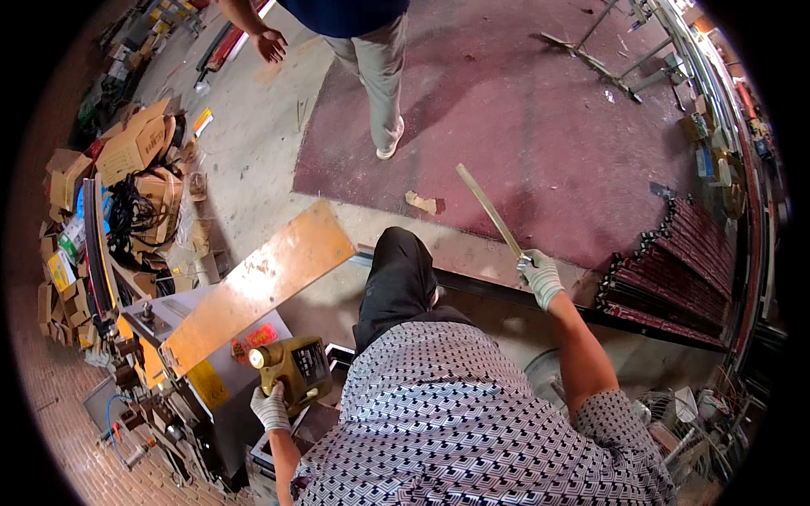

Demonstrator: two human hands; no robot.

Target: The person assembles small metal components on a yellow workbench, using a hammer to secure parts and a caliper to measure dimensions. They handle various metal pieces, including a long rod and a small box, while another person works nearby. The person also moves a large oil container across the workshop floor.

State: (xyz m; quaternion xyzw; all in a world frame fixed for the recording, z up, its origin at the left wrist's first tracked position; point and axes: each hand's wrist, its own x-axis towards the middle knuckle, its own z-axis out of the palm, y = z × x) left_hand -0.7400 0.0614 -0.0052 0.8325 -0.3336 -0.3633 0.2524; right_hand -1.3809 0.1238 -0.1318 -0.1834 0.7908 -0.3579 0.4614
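Observation:
My left hand (271, 408), in a pale striped work glove, is closed on the handle of a gold-coloured plastic oil jug (287, 371) with a dark label and a light cap. The jug is held beside a machine with a long tan metal panel (261, 282). My right hand (542, 280), gloved the same way, is stretched out to the right and closed round the near end of a long, flat yellowish strip (488, 209). Something shiny shows at the fingers; its exact kind I cannot tell. The strip points forward and left over the dark red floor covering.
Ahead, a person in grey trousers (375, 80) stands on the red floor covering (498, 110). Cardboard boxes (135, 148) and black cables pile up at left. Dark red metal profiles (675, 278) are stacked at right, above scrap (692, 422). A metal stand (645, 76) stands at far right.

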